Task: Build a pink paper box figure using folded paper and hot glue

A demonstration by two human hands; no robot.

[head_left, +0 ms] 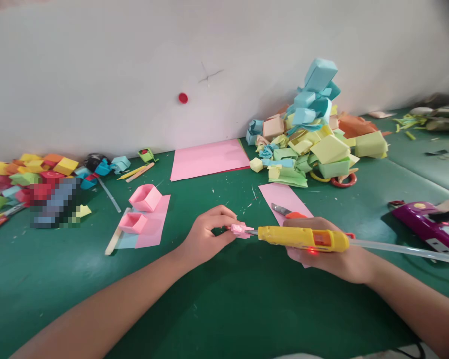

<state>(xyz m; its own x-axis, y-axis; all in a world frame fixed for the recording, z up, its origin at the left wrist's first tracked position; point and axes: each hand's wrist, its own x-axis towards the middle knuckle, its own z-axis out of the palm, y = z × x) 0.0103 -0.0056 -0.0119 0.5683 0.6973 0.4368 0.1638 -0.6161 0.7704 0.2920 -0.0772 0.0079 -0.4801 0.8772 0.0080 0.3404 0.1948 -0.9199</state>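
Note:
In the middle of the view my left hand [205, 234] pinches a small folded pink paper piece [241, 229] between thumb and fingers. My right hand [329, 254] is wrapped round a yellow hot glue gun [303, 238] with a red light glowing on its side. A clear glue stick [404, 251] runs out of the gun's back end. The metal nozzle points left and meets or nearly meets the paper piece. Beneath and behind the right hand lie a pink paper sheet [280, 194] and a craft knife [282, 209], partly hidden.
Two open pink paper boxes [145, 198] stand on paper at the left, beside a wooden stick [114, 242]. Pink sheets [209, 158] lie by the wall. A pile of folded paper [303, 144] rises at the back right. A purple device [430, 224] sits far right.

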